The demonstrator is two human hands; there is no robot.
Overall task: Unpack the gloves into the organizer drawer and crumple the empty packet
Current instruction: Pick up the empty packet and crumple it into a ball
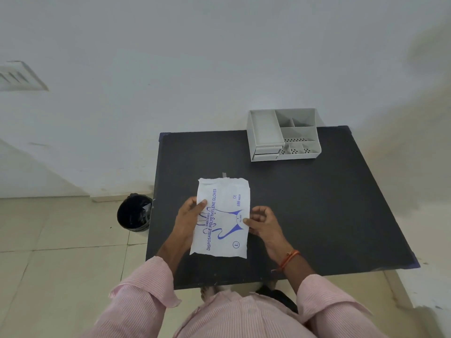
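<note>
Glove packet was over the black counter, near its front edge, printed side up. Left hand gripped the packet's left edge, thumb on top, fingers curled under. Right hand pinched the right edge. Packet's far end looked torn open. Grey organizer sat at the counter's far right, well apart, top drawer pulled out. Black bin on the floor, left of the counter.

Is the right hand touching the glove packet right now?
Touching. The head view shows the right hand with its thumb lying on the right edge of the glove packet, pinching it.
</note>
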